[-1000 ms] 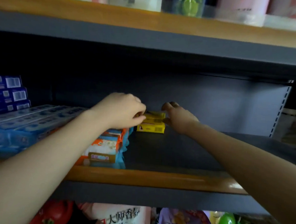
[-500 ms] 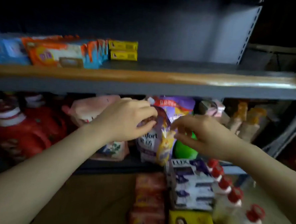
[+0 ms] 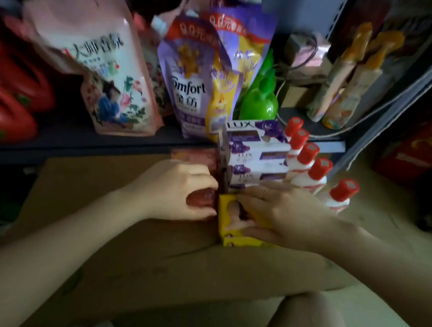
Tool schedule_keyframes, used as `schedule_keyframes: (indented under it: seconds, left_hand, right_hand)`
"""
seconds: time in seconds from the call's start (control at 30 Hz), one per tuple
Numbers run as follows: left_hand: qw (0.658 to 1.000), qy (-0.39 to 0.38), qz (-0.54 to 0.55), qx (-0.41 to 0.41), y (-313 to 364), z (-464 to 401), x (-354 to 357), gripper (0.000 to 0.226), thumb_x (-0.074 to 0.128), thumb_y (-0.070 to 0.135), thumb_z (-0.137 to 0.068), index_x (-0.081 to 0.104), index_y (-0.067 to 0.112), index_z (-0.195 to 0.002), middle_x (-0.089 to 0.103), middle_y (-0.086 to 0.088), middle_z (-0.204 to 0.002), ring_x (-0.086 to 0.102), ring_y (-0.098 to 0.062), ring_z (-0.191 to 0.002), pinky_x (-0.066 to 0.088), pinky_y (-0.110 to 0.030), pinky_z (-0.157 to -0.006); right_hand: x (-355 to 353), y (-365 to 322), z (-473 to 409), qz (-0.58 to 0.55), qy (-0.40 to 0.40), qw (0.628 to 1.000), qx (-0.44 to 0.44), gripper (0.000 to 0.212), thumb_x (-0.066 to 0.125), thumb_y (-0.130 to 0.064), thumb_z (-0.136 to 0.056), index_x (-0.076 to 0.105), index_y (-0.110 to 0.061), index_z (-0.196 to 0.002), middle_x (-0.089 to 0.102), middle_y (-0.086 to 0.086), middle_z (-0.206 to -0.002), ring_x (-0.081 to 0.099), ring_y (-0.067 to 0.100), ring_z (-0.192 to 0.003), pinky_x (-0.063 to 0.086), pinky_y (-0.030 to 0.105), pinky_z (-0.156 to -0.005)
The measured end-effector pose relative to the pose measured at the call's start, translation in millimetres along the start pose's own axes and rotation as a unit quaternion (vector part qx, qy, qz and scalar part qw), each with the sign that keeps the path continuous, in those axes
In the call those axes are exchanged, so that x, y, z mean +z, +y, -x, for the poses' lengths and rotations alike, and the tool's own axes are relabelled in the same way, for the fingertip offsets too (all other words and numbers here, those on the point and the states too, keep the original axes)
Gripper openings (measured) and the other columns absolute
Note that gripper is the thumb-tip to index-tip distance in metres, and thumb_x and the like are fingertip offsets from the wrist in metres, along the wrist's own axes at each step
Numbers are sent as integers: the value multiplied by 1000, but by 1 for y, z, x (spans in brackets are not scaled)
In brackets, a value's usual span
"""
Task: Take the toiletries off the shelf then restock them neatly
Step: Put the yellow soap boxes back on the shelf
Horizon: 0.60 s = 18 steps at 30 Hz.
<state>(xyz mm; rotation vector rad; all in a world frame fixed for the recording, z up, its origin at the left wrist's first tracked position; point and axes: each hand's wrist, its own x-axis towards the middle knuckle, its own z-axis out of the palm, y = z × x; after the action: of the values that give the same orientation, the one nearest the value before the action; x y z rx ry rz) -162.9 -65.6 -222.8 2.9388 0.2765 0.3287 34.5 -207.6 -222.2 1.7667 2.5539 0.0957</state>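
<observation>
Head view: our right hand (image 3: 280,215) curls round the yellow soap boxes (image 3: 231,222), left hand (image 3: 180,191) grips brown soap boxes (image 3: 200,160), both piles on floor cardboard (image 3: 134,246) beside purple boxes (image 3: 256,153) and red-capped bottles (image 3: 310,169); we judge restocking mostly left.

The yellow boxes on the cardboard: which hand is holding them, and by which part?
The right hand grips the top yellow box across its top and right side. The left hand grips the reddish-brown box beside it.
</observation>
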Motion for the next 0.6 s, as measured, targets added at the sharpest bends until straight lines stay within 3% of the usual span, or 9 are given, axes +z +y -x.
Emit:
schedule_keyframes:
  seconds: [0.1, 0.23, 0.33, 0.43, 0.5, 0.6]
  left_hand:
    - [1000, -25, -1, -12, 6, 7, 13, 60, 52, 65, -72, 67, 17, -104, 67, 2, -95, 64, -18, -83, 50, -32, -76]
    - [996, -34, 36, -71, 15, 11, 23, 76, 52, 75, -65, 60, 18, -114, 59, 4, -105, 54, -15, -96, 46, -34, -83]
    - [996, -38, 14, -74, 21, 9, 28, 81, 49, 79, -62, 60, 18, -113, 55, 3, -109, 45, -13, -100, 44, -34, -82]
    - [997, -10, -4, -76, 31, 4, 28, 78, 46, 82, -59, 60, 26, -111, 49, 8, -112, 37, -11, -99, 35, -19, -81]
    - [995, -56, -52, -66, 44, -5, 25, 81, 43, 83, -63, 55, 28, -121, 51, 6, -121, 33, -12, -107, 31, -22, -85]
    - [975, -168, -100, -109, 60, -20, 28, 89, 43, 77, -74, 30, 23, -143, 31, 2, -144, 23, -17, -130, 19, -32, -106]
  right_hand:
    - [6, -3, 4, 2, 5, 1000, 1, 57, 61, -56, -73, 55, -24, -120, 62, 6, -116, 61, 27, -96, 55, 39, -75]
    - [9, -16, 3, -33, 10, 998, 47, 69, 77, -49, -61, 49, -25, -120, 59, 4, -116, 56, 28, -101, 50, 40, -81]
    - [1, -16, 8, -133, 14, 988, 83, 78, 76, -44, -64, 36, -27, -129, 47, 0, -123, 49, 20, -108, 39, 29, -85]
    - [-29, -6, 17, -283, 74, 950, 106, 79, 74, -46, -59, 37, -30, -127, 47, -7, -119, 49, 9, -104, 40, 18, -81]
    - [-49, 4, 20, -328, 113, 933, 96, 78, 71, -49, -58, 39, -29, -126, 48, -11, -117, 48, 1, -101, 37, 8, -83]
    - [-72, 15, 15, -317, 151, 933, 79, 74, 74, -40, -59, 46, -21, -125, 47, -22, -108, 45, -13, -94, 31, 0, -80]
